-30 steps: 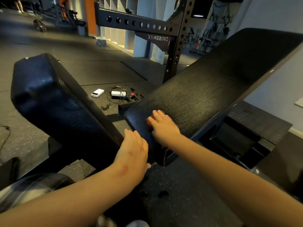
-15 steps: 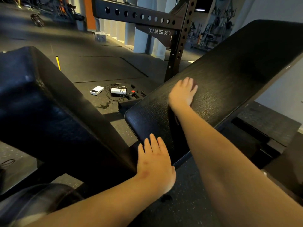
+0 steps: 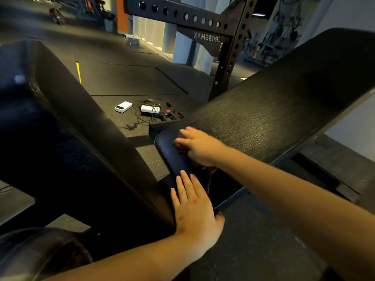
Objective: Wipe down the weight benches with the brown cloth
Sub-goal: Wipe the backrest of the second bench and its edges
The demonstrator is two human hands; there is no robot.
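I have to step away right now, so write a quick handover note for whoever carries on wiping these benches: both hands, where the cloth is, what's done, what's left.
Left hand: open, resting flat at the gap between the left pad and the inclined pad.
Right hand: flat, pressing the brown cloth onto the inclined pad's lower end. Only a scrap of cloth shows below the wrist.
Done: wiping is under way at that lower end. How much is already clean cannot be told.
To do: probably the upper stretch of the inclined pad, then the left pad.
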